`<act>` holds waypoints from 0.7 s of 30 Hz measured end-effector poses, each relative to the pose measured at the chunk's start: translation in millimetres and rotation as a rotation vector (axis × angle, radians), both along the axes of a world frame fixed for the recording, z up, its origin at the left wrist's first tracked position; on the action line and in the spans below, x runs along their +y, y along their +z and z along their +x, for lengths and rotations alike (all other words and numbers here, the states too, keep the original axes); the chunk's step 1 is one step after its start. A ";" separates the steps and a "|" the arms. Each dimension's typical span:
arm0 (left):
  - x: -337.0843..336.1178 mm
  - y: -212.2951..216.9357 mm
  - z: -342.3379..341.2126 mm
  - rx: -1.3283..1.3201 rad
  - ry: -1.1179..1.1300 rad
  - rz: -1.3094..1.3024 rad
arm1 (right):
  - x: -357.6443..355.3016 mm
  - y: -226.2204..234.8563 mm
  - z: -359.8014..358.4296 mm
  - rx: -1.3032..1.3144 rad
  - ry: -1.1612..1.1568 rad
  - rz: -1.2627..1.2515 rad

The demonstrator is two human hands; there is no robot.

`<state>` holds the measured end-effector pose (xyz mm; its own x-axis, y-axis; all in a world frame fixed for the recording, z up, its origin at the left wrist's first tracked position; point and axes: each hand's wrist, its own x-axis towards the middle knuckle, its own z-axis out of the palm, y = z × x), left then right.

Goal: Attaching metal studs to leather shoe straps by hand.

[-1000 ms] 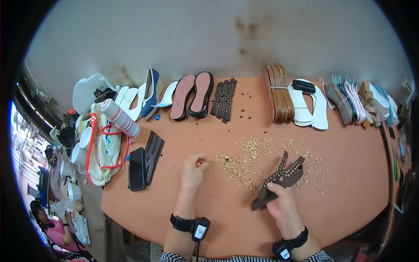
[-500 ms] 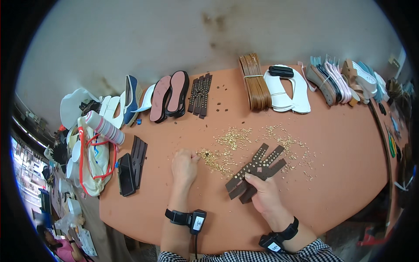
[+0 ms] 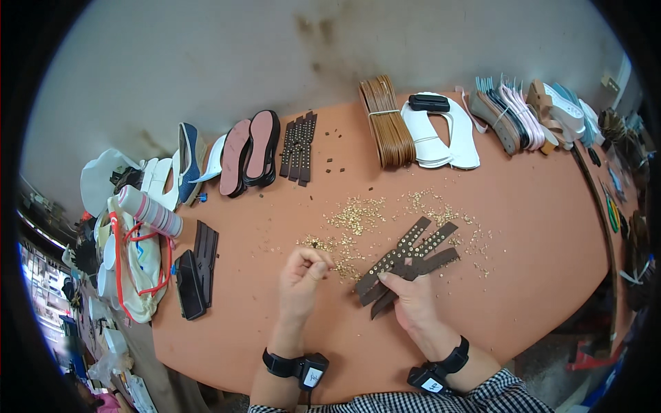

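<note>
In my right hand (image 3: 413, 299) I grip a dark brown strappy shoe upper (image 3: 407, 260), its crossing strips dotted with gold studs and a small pinkish patch near the middle. My right thumb presses on top, while the fingers underneath are mostly hidden. To the left, my left hand (image 3: 300, 279) is raised over the table with thumb and forefinger pinched together; whatever is between them is too small to make out. Loose gold studs (image 3: 357, 217) lie scattered on the tabletop beyond both hands, some close to the left fingertips.
Across the back of the orange-brown table (image 3: 234, 337) are a studded strap stack (image 3: 299, 148), pink-topped soles (image 3: 262, 148), a brown strip bundle (image 3: 387, 124), white cutouts (image 3: 463, 141) and several shoes (image 3: 509, 117). A black phone (image 3: 191, 283), dark straps (image 3: 206, 248) and a striped cup (image 3: 153, 212) stand left.
My left hand has lifted off the tabletop near the studs and turned, showing thumb and forefinger pinched. The strappy upper stays in my right hand, slightly tilted. The whole view has shifted a little.
</note>
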<state>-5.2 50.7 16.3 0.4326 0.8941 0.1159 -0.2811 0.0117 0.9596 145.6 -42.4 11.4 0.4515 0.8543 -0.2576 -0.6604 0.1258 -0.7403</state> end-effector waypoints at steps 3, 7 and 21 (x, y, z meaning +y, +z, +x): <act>-9.4 0.2 8.2 -0.053 -0.103 -0.077 | 0.7 5.3 0.1 -0.029 -0.015 0.002; -14.9 1.5 13.3 -0.065 -0.147 -0.112 | 0.3 8.3 -0.5 -0.016 -0.027 0.003; -9.7 -7.8 17.9 -0.411 -0.240 -0.335 | -2.3 15.7 -1.6 -0.022 -0.079 0.050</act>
<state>12.6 41.0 8.5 0.6073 0.7932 0.0447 -0.5816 0.4055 0.7052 144.0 -44.7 27.1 0.5233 0.8271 -0.2051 -0.6305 0.2139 -0.7461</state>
